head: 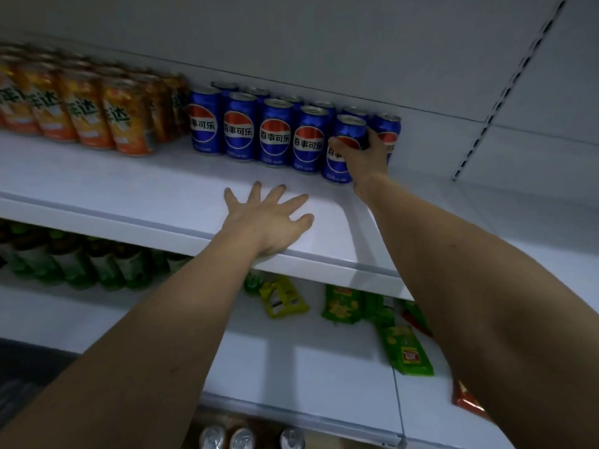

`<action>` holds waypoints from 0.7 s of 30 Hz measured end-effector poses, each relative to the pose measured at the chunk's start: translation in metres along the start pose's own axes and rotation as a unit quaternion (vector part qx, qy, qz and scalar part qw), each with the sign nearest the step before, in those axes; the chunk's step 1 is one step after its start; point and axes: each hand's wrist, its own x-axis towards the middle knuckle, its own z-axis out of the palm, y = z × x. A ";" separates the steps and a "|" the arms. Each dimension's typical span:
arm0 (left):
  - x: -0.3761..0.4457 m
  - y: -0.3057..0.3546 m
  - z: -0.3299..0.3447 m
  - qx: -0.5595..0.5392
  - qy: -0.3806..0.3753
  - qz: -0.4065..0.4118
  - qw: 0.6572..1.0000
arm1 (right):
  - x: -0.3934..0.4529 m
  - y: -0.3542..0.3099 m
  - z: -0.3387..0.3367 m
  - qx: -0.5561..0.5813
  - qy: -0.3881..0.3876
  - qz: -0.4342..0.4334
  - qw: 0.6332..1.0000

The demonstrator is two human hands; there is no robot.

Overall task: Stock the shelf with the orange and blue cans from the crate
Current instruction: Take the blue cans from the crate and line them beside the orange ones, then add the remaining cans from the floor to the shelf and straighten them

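Several orange cans (81,108) stand in rows at the left of the white upper shelf (113,189). To their right stand several blue cans (240,128) in two rows. My right hand (364,153) is wrapped around the rightmost front blue can (343,150), which stands upright on the shelf at the end of the row. My left hand (269,218) lies flat on the shelf's front part, palm down, fingers spread, holding nothing. The crate is not in view.
Green bottles (71,260) fill the left of the shelf below. Green and yellow snack packets (343,306) lie on that lower shelf, a red packet (466,400) at its right. Can tops (243,437) show at the bottom. A slotted upright (505,89) runs up the back wall.
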 end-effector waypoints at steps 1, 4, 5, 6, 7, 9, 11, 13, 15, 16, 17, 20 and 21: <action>0.000 0.000 -0.001 0.000 0.001 -0.001 1.000 | 0.005 0.002 0.001 -0.002 -0.001 -0.001 1.000; -0.001 0.001 -0.001 0.000 0.003 -0.001 1.000 | 0.021 0.014 0.004 -0.012 -0.001 -0.005 1.000; -0.001 0.001 -0.001 0.001 0.003 -0.001 1.000 | 0.025 0.018 0.004 -0.017 0.002 -0.007 1.000; -0.001 0.001 -0.001 0.001 0.004 -0.002 1.000 | 0.026 0.019 0.004 -0.024 0.005 -0.008 1.000; -0.001 0.001 -0.001 0.000 0.006 -0.003 1.000 | 0.025 0.018 0.004 -0.029 0.005 -0.009 1.000; -0.001 0.001 -0.002 -0.006 0.016 -0.004 1.000 | 0.020 0.015 0.004 -0.038 -0.001 -0.002 0.999; -0.001 0.002 -0.003 -0.009 0.033 -0.006 0.999 | 0.012 0.014 0.001 -0.043 -0.008 0.026 0.999; -0.004 0.002 -0.005 -0.015 0.051 -0.006 0.999 | 0.001 0.019 -0.005 -0.043 -0.012 0.067 0.997; -0.007 0.003 -0.006 -0.023 0.071 -0.004 0.997 | -0.019 0.018 -0.015 -0.027 -0.016 0.090 0.995; -0.009 0.003 -0.006 -0.028 0.082 -0.007 0.996 | -0.030 0.016 -0.020 -0.023 -0.022 0.097 0.995; -0.012 0.003 -0.006 -0.036 0.093 -0.014 0.995 | -0.041 0.011 -0.024 -0.011 -0.028 0.100 0.995; -0.028 0.006 0.002 -0.076 0.132 -0.043 0.987 | -0.080 0.002 -0.034 0.003 -0.057 0.131 0.990; -0.037 0.009 0.008 -0.087 0.147 -0.046 0.984 | -0.096 -0.001 -0.036 -0.010 -0.073 0.144 0.987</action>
